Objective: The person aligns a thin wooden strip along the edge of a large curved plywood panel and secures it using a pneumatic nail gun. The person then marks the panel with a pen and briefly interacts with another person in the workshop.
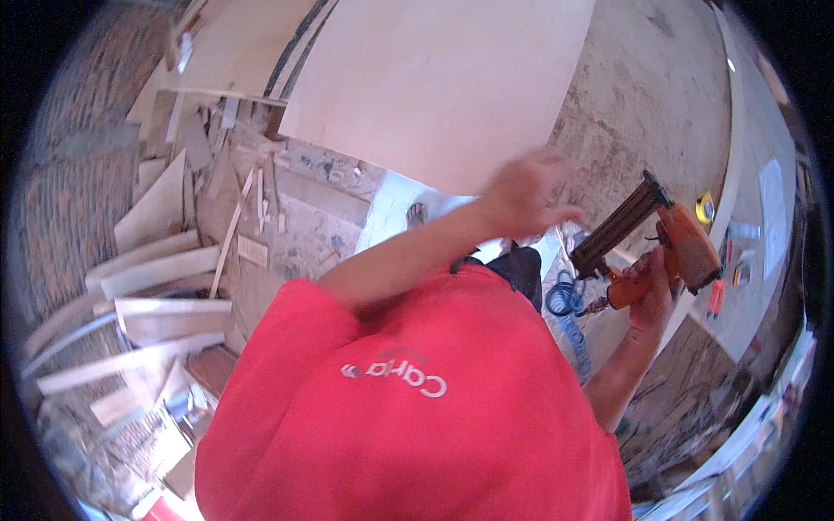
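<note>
right hand [653, 291] grips the orange nail gun [691, 246], likely steadying its weight; blurred left hand [524, 193], spread, looks empty.

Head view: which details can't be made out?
Head view, left hand: finger positions smeared by motion blur.
Head view, nail gun: handle partly covered by the right hand.
Head view, pale board: far end cut by the top edge.
Head view, white paper: any markings too small.

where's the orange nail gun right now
The orange nail gun is right of centre in the head view, held in the person's right hand, with the yellow tape measure showing just off its upper right.
</note>
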{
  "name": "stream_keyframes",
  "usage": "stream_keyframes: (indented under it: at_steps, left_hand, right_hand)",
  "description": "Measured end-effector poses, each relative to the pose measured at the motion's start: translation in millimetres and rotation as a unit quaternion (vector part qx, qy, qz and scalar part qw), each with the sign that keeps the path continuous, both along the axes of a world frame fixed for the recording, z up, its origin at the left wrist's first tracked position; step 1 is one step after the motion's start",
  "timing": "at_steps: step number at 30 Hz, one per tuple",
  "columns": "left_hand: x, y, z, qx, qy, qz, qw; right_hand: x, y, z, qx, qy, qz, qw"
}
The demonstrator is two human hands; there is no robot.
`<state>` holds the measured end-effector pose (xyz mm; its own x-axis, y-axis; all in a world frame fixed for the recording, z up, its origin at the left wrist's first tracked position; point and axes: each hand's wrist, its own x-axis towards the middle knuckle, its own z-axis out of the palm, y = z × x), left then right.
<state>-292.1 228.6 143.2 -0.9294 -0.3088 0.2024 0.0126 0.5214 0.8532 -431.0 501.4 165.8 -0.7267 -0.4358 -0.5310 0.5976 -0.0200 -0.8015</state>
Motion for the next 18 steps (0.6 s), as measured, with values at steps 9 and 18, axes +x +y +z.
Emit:
stream_keyframes:
  at_steps: [9, 18]
  left_hand:
    - [161.2, -121.6, -81.8, -0.246, 0.017, -0.06, 0.967]
    - [159.9, -123.0, -114.2, -0.249, 0.073, -0.018, 0.966]
  right_hand:
    - [139.1, -74.8, 20.8, 0.186, 0.026, -0.124, 0.974]
    - [201.6, -116.4, 9.4, 0.244, 0.068, 0.041, 0.967]
